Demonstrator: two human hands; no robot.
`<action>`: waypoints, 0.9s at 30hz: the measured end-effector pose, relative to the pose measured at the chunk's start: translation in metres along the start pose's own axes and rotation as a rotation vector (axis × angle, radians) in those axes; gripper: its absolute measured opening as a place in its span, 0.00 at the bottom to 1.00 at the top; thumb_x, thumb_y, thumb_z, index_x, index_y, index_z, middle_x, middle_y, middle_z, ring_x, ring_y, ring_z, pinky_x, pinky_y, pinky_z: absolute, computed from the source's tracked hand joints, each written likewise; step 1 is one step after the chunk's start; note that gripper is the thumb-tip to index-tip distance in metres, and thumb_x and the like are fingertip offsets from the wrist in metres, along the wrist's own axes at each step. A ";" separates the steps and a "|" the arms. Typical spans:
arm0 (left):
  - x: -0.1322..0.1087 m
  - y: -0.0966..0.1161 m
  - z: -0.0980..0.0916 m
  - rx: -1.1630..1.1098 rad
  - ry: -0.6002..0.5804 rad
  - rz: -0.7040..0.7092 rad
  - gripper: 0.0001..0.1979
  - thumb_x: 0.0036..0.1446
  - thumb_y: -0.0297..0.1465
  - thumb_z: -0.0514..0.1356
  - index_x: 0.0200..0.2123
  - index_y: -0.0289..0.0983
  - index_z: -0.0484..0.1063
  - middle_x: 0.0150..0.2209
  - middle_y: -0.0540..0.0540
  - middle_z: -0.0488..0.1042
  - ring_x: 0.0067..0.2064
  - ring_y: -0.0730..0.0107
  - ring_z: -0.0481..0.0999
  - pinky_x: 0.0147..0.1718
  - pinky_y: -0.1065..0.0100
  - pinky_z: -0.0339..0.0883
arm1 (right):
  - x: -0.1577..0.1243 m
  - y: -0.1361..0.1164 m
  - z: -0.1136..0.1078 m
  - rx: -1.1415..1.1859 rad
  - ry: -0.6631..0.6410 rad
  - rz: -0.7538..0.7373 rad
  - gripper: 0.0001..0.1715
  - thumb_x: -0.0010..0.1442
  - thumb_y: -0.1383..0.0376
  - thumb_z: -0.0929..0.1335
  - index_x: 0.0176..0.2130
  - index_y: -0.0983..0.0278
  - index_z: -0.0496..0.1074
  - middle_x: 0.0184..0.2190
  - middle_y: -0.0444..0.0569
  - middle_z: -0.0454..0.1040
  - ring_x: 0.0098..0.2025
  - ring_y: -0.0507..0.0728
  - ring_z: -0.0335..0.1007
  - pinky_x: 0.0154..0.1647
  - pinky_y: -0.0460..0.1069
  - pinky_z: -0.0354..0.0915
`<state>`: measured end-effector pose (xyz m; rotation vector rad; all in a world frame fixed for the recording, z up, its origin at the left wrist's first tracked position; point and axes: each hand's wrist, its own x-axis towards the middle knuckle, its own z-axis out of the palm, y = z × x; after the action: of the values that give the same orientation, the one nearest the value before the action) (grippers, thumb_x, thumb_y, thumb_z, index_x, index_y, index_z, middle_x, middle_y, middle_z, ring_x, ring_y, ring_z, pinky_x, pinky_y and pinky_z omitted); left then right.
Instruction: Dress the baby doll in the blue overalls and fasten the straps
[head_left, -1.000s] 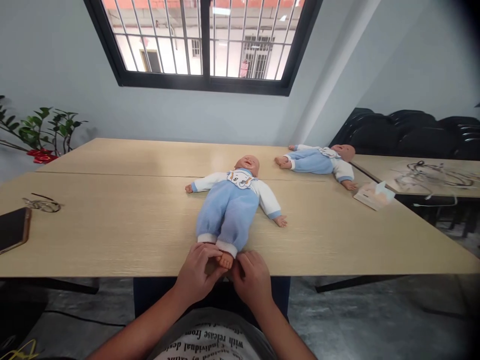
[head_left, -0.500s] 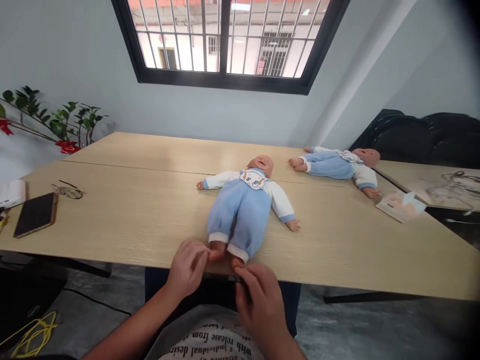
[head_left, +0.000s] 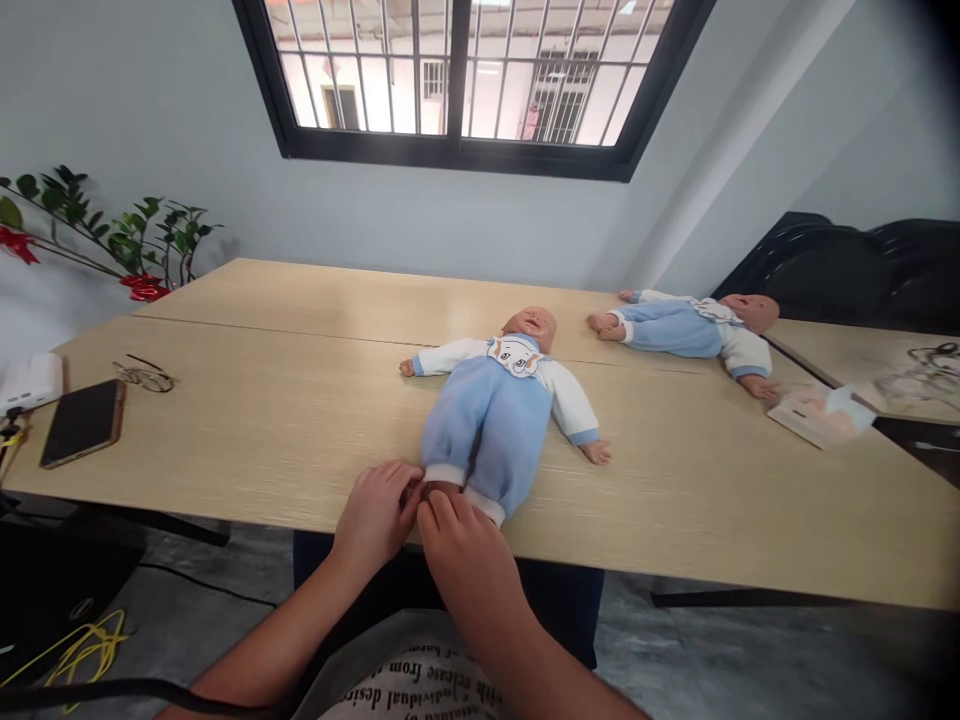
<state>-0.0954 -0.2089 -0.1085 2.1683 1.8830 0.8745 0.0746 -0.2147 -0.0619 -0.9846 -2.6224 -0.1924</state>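
A baby doll (head_left: 491, 415) in a blue romper with white sleeves lies on its back on the wooden table (head_left: 262, 420), feet toward me at the near edge. My left hand (head_left: 373, 515) and my right hand (head_left: 465, 545) meet at the doll's left-side foot, fingers curled around it. That foot is hidden by my fingers. The other leg's white cuff shows beside my right hand.
A second doll (head_left: 690, 325) in the same clothes lies at the far right of the table. A tissue pack (head_left: 821, 415) sits near it. At the left are a phone (head_left: 82, 422), glasses (head_left: 142, 375) and a white box (head_left: 30, 380). Black chairs (head_left: 847, 275) stand at the right, a plant (head_left: 112, 240) at the far left.
My right hand has moved up from below the table edge onto the doll's foot next to my left hand. My view has shifted slightly to the left.
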 end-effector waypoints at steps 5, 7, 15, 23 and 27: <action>-0.008 -0.003 -0.005 -0.080 0.008 0.107 0.05 0.68 0.29 0.55 0.37 0.39 0.70 0.36 0.48 0.73 0.39 0.62 0.73 0.40 0.61 0.65 | -0.004 0.009 0.007 0.149 0.090 0.017 0.10 0.66 0.76 0.67 0.45 0.65 0.72 0.40 0.52 0.77 0.41 0.61 0.72 0.39 0.55 0.72; -0.010 -0.004 -0.005 -0.050 0.009 0.121 0.05 0.68 0.30 0.55 0.39 0.39 0.70 0.38 0.47 0.74 0.40 0.60 0.73 0.41 0.60 0.66 | -0.008 0.010 0.010 0.269 0.171 0.042 0.10 0.68 0.75 0.66 0.47 0.65 0.72 0.44 0.52 0.77 0.44 0.60 0.73 0.44 0.55 0.72; -0.003 -0.001 -0.002 0.084 -0.064 0.122 0.04 0.65 0.28 0.57 0.40 0.40 0.71 0.39 0.45 0.75 0.42 0.57 0.74 0.41 0.57 0.65 | -0.016 0.010 0.022 0.366 0.299 0.104 0.09 0.70 0.72 0.66 0.47 0.63 0.73 0.44 0.51 0.79 0.45 0.59 0.74 0.48 0.55 0.71; -0.011 -0.010 -0.014 -0.090 -0.155 0.164 0.06 0.67 0.30 0.56 0.38 0.41 0.73 0.39 0.46 0.77 0.42 0.60 0.75 0.43 0.59 0.67 | -0.022 0.015 0.004 0.311 0.204 0.024 0.08 0.69 0.70 0.66 0.47 0.62 0.73 0.43 0.51 0.79 0.44 0.60 0.72 0.48 0.57 0.68; 0.009 -0.029 -0.028 -0.138 -0.121 0.109 0.09 0.69 0.34 0.54 0.38 0.40 0.73 0.37 0.46 0.77 0.39 0.62 0.75 0.39 0.62 0.69 | -0.021 0.070 -0.015 0.358 0.343 0.133 0.12 0.68 0.66 0.64 0.51 0.61 0.72 0.46 0.54 0.77 0.49 0.62 0.71 0.53 0.59 0.66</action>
<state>-0.1339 -0.2017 -0.0960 2.2044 1.6137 0.8443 0.1393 -0.1786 -0.0545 -0.9032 -2.1728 0.1273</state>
